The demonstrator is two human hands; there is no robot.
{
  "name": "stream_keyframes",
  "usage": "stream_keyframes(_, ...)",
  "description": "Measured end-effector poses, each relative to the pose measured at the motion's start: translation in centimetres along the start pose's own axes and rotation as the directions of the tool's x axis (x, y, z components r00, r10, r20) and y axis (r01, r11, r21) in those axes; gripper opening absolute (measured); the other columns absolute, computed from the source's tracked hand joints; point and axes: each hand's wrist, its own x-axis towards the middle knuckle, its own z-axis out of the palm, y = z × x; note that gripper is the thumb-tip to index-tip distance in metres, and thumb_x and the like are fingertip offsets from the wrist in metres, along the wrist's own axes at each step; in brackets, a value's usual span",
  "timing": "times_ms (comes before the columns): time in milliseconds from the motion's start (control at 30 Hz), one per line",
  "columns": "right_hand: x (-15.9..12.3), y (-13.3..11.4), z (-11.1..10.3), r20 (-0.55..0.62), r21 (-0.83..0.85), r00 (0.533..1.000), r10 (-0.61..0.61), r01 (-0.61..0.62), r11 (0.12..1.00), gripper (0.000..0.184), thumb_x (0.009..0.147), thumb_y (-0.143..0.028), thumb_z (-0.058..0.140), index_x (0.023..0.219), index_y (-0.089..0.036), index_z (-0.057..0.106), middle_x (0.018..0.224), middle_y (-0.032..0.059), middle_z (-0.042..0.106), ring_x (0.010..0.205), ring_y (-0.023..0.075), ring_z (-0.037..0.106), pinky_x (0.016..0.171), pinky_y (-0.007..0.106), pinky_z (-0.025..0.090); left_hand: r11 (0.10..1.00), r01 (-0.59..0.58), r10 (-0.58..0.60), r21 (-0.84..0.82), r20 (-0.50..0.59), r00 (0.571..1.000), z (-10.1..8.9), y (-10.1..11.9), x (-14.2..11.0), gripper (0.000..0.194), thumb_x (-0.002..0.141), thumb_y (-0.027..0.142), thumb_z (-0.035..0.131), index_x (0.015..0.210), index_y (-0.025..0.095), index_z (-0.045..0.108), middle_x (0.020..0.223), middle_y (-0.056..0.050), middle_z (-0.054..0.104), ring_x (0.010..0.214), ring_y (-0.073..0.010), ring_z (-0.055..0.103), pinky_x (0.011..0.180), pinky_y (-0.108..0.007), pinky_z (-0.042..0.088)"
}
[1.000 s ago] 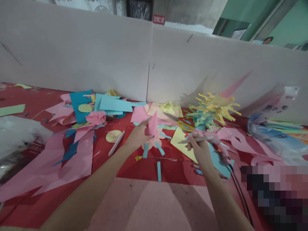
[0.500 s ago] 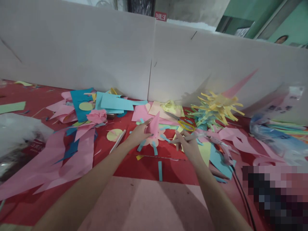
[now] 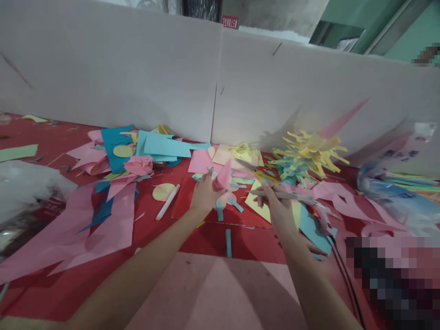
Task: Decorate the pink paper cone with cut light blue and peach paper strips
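My left hand (image 3: 204, 195) is closed around a pink paper cone (image 3: 222, 178) with blue paper strips (image 3: 220, 210) fanning out from its base, and holds it just above the red table (image 3: 209, 238). My right hand (image 3: 275, 204) grips a thin pale stick (image 3: 285, 195) that lies crosswise, its near end pointing at the cone. A yellow paper triangle (image 3: 257, 208) lies under my right hand. One loose blue strip (image 3: 228, 243) lies on the table in front of both hands.
Pink, blue and yellow paper scraps cover the table. A white glue stick (image 3: 167, 201) lies left of my left hand. A yellow and green fringed paper pile (image 3: 305, 158) sits at the back right. A black cable (image 3: 343, 270) runs along the right. White board (image 3: 137, 78) walls the back.
My left hand has lifted and tilted the cone toward the right. My right hand moved left toward the cone with the stick, then drew back slightly right.
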Motion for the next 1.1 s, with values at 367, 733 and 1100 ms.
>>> stream_keyframes(367, -1.4, 4.5, 5.2, 0.144, -0.111, 0.987, 0.076, -0.06, 0.992, 0.033, 0.082, -0.044, 0.047, 0.058, -0.022, 0.039, 0.043, -0.0072, 0.046, 0.038, 0.009, 0.041, 0.045, 0.023, 0.033, 0.965, -0.241, 0.226, 0.107, 0.136, 0.965, -2.3, -2.1, -3.9, 0.008, 0.077, 0.022, 0.055, 0.08, 0.022, 0.063, 0.09, -0.002, 0.055, 0.092, -0.0173, 0.053, 0.083, -0.033, 0.041)
stream_keyframes(733, -1.0, 6.1, 5.2, 0.173, -0.244, 0.983, 0.067, -0.023, 0.969, 0.032, 0.082, -0.042, 0.048, 0.058, -0.022, 0.04, 0.047, -0.0059, 0.048, 0.045, 0.0104, 0.044, 0.051, 0.024, 0.036, 0.956, -0.176, 0.129, 0.234, 0.204, 0.97, -1.4, -2.3, -4.4, 0.032, 0.068, 0.02, 0.065, 0.098, 0.027, 0.058, 0.101, 0.0, 0.054, 0.096, -0.0216, 0.048, 0.081, -0.036, 0.036)
stream_keyframes(1100, -1.1, 6.3, 5.1, 0.164, -0.283, 0.983, 0.081, -0.032, 0.959, 0.032, 0.082, -0.038, 0.047, 0.056, -0.023, 0.037, 0.045, -0.0066, 0.043, 0.048, 0.0109, 0.047, 0.053, 0.023, 0.037, 0.954, -0.161, 0.106, 0.254, 0.22, 0.97, -1.2, -2.4, -4.4, 0.032, 0.069, 0.021, 0.064, 0.099, 0.027, 0.057, 0.103, 0.0, 0.053, 0.096, -0.0209, 0.047, 0.08, -0.035, 0.034)
